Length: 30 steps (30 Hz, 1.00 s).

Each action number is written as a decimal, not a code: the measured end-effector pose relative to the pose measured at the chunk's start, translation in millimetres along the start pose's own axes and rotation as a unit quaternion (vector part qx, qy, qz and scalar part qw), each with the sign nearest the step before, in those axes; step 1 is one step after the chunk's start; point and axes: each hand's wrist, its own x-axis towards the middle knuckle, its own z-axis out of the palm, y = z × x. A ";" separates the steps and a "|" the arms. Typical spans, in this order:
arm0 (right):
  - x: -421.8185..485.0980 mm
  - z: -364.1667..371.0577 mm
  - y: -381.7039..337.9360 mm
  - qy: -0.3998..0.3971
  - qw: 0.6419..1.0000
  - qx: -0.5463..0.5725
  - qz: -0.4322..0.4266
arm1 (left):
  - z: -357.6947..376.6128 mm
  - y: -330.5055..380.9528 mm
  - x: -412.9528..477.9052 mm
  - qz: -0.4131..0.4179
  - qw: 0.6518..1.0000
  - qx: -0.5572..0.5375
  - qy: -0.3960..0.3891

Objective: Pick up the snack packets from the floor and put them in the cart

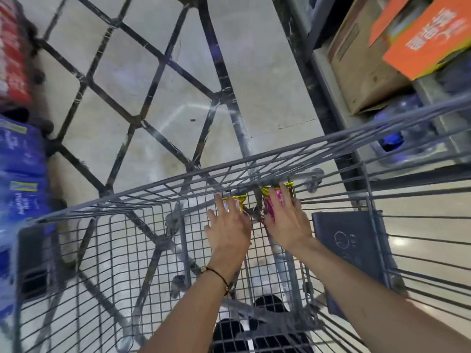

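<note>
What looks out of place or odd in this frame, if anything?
Nothing is spilled or damaged. The left hand and right hand each press a snack packet low against the cart's front wall. Motion blur hides finer detail.

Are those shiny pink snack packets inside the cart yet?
Inside. Both hands, left and right, reach into the cart and hold the pink packets low against its front mesh wall.

Grey metal wire cart (158, 200), glossy foil snack packets (274, 200), smooth polished floor (267, 80)
</note>
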 end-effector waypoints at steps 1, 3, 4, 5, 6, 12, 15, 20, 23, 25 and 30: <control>-8.3 -5.4 -2.3 0.004 1.000 -0.013 -0.005 | -7.5 -2.4 -7.1 0.001 1.000 0.005 0.001; -27.1 -20.7 -8.7 0.010 0.999 -0.034 -0.010 | -25.1 -7.9 -23.5 0.004 1.000 0.019 -0.001; -38.2 -30.9 -12.5 0.014 0.999 -0.036 -0.011 | -34.7 -11.7 -33.8 0.010 1.000 0.029 0.002; -49.4 -41.9 -16.4 0.023 0.999 -0.037 -0.017 | -44.2 -16.3 -44.6 0.020 0.999 0.037 0.012; -60.8 -53.5 -20.0 0.033 0.998 -0.044 -0.025 | -54.8 -21.1 -55.7 0.031 0.998 0.040 0.022; -142.7 -120.1 -58.3 0.087 0.989 -0.096 -0.076 | -127.5 -47.0 -131.1 0.084 0.993 0.061 0.058; -192.9 -146.6 -88.3 0.106 0.986 -0.091 -0.092 | -165.7 -57.5 -179.4 0.107 0.990 0.080 0.048; -272.3 -182.2 -136.6 0.130 0.977 -0.116 -0.126 | -222.7 -84.4 -253.2 0.147 0.981 0.108 0.060; -304.3 -199.1 -162.5 0.140 0.968 -0.141 -0.152 | -251.8 -104.2 -287.0 0.154 0.976 0.126 0.090; -319.7 -206.7 -182.4 0.148 0.962 -0.159 -0.165 | -265.3 -120.5 -305.2 0.146 0.976 0.111 0.119; -352.9 -219.0 -233.1 0.169 0.940 -0.188 -0.228 | -289.1 -166.5 -342.7 0.101 0.974 0.067 0.192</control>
